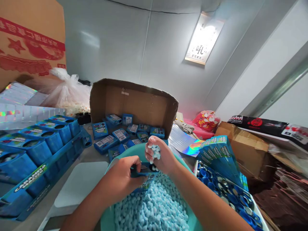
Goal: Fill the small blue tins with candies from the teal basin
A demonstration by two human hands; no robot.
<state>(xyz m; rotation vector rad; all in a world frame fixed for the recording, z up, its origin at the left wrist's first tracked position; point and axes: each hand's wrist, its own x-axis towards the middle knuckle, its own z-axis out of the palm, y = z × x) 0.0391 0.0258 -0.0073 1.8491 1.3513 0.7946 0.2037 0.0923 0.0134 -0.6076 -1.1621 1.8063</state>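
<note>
In the head view my left hand (127, 173) grips a blue candy box (146, 181) that has a round hole in its top. My right hand (156, 149) is curled around a small heap of pale blue candies (156, 151), right above the box's hole. Some candies lie at the hole itself. Both hands are over a turquoise tub (192, 175), which holds a large mass of loose pale blue candies (154, 208). My left palm and the box hide part of the tub's contents.
On the left, a blue display tray (33, 179) holds several holed boxes beside a white scale-like plate (81, 179). Behind the tub, a brown carton (134, 99) stands over several blue boxes. To the right are a bin of blue lids (223, 192) and blue cartons (218, 154).
</note>
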